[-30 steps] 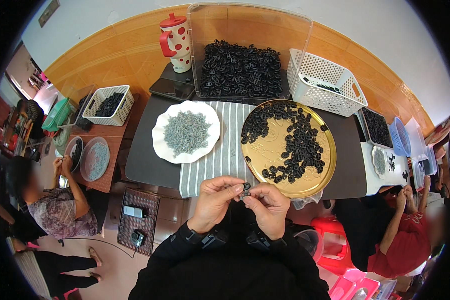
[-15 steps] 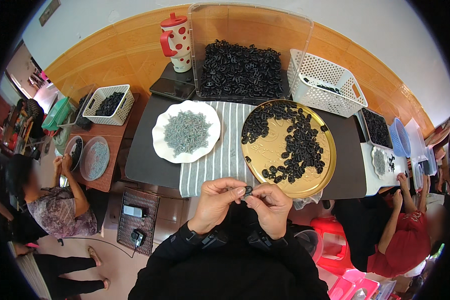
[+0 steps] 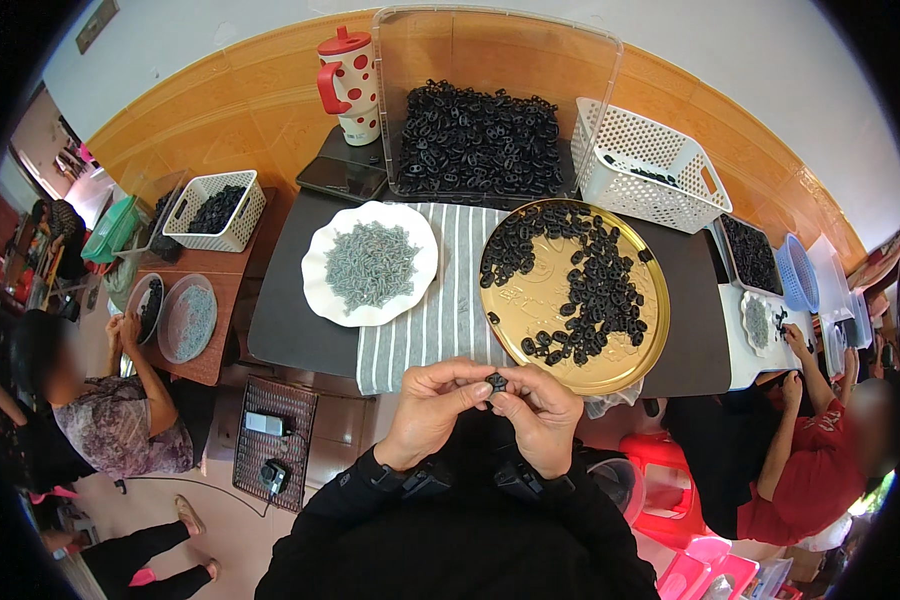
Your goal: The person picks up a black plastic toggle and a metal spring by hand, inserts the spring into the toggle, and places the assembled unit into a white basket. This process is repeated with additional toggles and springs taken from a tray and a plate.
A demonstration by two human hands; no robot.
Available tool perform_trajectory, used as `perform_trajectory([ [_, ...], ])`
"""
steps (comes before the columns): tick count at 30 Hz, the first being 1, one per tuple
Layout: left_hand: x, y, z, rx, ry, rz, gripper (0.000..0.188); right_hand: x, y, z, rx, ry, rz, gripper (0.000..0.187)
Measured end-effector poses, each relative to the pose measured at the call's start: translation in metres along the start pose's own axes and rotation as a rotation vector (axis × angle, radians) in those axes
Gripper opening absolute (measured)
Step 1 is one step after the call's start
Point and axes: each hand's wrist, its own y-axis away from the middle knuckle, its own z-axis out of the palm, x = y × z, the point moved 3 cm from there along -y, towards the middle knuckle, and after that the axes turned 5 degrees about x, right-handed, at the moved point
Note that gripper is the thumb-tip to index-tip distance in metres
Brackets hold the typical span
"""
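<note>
We locate 1 small black oval plastic part (image 3: 496, 382) between the 2 hands, near the front edge of the dark flat-topped table (image 3: 280, 330). The left hand (image 3: 432, 412) pinches it between thumb and index finger; the right hand (image 3: 542, 412) grasps it from the opposite side. We judge that this 2-sided grip steadies the part and lets it turn. We cannot tell whether a 2nd piece sits inside the grip.

On the left, we find slim grey rod-like pieces (image 3: 372, 264) heaped on a white scalloped plate (image 3: 316, 280); on the right, loose black oval plastic pieces (image 3: 605, 300) on a round gold-coloured tray (image 3: 545, 290). We judge that both supplies flank the hands for short reach. Both containers overlap a grey-and-white striped cloth (image 3: 420, 345), presumably against sliding.
</note>
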Motion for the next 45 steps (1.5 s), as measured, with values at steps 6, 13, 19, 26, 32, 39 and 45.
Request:
perform_trajectory([
  [6, -0.0042, -0.0006, -0.0043, -0.098, 0.056, 0.026, 0.024, 0.0006, 0.0019, 0.0014, -0.005, -0.099, 0.004, 0.027],
  [13, -0.0044, 0.0005, 0.0001, -0.079, 0.115, 0.066, 0.023, -0.0002, 0.0027, 0.0027, -0.019, -0.139, -0.007, 0.027],
  [19, -0.0061, 0.0004, -0.0023, -0.063, 0.126, 0.063, 0.021, 0.0004, 0.0039, 0.0037, -0.013, -0.121, 0.003, 0.027],
  [26, -0.0069, 0.0006, -0.0052, -0.062, 0.119, 0.053, 0.021, 0.0036, 0.0038, 0.0029, -0.035, -0.138, 0.02, 0.026],
  [32, -0.0071, 0.0005, -0.0043, -0.046, 0.168, -0.001, 0.019, 0.0049, -0.0015, 0.0032, -0.073, -0.267, 0.101, 0.024],
  [39, -0.009, 0.0002, -0.0079, 0.02, 0.259, -0.094, 0.015, 0.0023, -0.0017, 0.0013, -0.065, -0.301, 0.182, 0.026],
  [45, -0.0094, 0.0001, -0.0055, 0.102, 0.229, -0.118, 0.01, -0.0011, -0.0019, 0.002, 0.013, -0.301, 0.227, 0.029],
])
